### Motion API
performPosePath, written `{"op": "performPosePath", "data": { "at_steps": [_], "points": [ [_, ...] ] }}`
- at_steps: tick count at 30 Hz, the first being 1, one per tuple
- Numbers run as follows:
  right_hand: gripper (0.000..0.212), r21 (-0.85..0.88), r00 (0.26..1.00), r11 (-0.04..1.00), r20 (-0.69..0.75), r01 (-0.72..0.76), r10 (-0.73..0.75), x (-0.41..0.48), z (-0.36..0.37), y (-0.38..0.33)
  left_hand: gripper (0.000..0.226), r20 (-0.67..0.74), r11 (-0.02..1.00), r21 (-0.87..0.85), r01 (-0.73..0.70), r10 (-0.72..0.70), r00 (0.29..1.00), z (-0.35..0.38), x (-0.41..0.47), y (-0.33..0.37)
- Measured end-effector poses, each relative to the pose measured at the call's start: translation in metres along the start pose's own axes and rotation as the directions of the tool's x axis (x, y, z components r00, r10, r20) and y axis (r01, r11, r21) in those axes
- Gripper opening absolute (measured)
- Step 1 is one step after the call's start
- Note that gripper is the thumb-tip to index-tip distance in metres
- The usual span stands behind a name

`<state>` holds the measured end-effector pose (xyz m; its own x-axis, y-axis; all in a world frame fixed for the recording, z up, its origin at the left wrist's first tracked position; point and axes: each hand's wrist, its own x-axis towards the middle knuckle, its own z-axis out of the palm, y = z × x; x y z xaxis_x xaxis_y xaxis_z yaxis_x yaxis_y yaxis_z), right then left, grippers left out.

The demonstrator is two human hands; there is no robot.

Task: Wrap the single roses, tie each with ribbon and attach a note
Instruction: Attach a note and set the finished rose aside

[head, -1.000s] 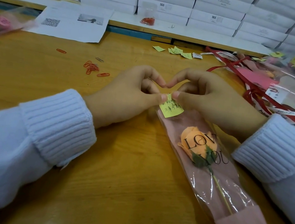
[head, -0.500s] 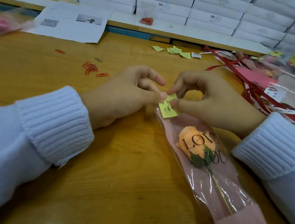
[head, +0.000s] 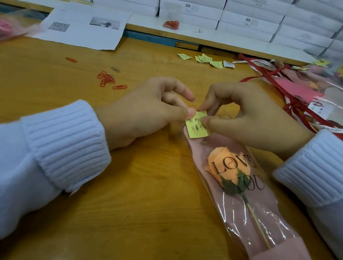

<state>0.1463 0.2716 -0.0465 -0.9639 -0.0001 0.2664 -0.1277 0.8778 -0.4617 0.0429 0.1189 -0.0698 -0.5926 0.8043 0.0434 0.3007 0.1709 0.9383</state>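
Rose (head: 228,166) lies diagonally, bloom far-left, stem near-right; left hand (head: 144,115) and right hand (head: 253,122) both pinch note (head: 195,131).

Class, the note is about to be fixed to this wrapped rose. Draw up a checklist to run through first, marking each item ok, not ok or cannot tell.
1. The yellow note is pinched by the left hand and right hand at the sleeve top edge: ok.
2. The rose lies inside the sleeve, bloom towards the note: ok.
3. Clip already on the note: cannot tell, fingers cover its top.
4. Spare paper clips on the table: ok.
5. Ribbon tied round this sleeve: not ok, none shows.
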Motion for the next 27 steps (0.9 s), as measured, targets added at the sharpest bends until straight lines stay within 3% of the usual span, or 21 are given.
{"op": "performPosePath", "data": {
  "at_steps": [4,11,17,27],
  "points": [
    [0.016,-0.091,1.000,0.996,-0.003,0.018,-0.019,-0.0013,0.0011,-0.0014,0.023,0.008,1.000,0.015,-0.007,0.007,1.000,-0.0012,0.0002,-0.0001],
    [0.021,-0.101,1.000,0.995,-0.007,0.005,-0.005,-0.0014,0.0012,-0.0054,0.023,0.016,1.000,0.025,-0.002,0.002,1.000,-0.0011,0.0008,-0.0005],
    [0.009,-0.230,0.999,0.973,-0.021,0.034,-0.040,-0.0030,0.0003,-0.0021,0.022,0.012,1.000,0.016,-0.020,0.019,1.000,-0.0004,0.0007,-0.0014],
    [0.021,-0.296,0.998,0.955,-0.045,0.025,-0.040,-0.0019,0.0006,-0.0049,0.025,0.011,0.999,0.005,-0.037,0.037,0.999,0.0002,-0.0001,-0.0016]
  ]
}}
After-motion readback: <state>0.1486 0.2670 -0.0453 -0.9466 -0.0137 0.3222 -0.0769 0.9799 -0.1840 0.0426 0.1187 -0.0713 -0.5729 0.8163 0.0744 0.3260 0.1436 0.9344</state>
